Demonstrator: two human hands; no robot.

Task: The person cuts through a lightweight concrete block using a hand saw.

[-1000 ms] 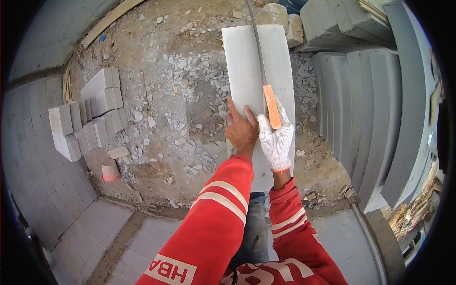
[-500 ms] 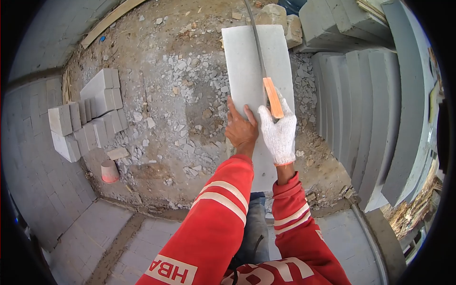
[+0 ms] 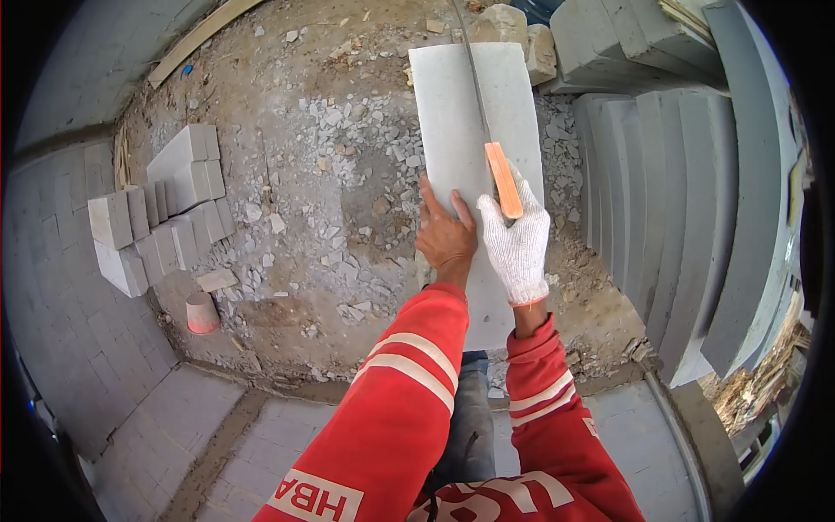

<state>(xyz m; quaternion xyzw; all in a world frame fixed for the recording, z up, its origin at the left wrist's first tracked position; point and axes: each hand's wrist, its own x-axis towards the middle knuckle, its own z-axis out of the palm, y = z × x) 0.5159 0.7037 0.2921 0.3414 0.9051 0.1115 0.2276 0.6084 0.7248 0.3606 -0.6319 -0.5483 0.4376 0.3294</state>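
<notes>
Sawing lengthwise through a pale aerated concrete block, stretched from the knees out toward 12 o'clock over the rubble. Right hand, white glove, grip wrapped fully round the orange handle of the saw. Left hand bare, grip flat and spread, pressing the block at 9 o'clock of the handle, holding nothing. Probably best: long even strokes, blade square, bare fingers clear of the teeth.

Your bare left hand rests flat on the long grey block. Your gloved right hand wraps the orange handle of the saw, whose blade lies lengthwise along the block.
</notes>
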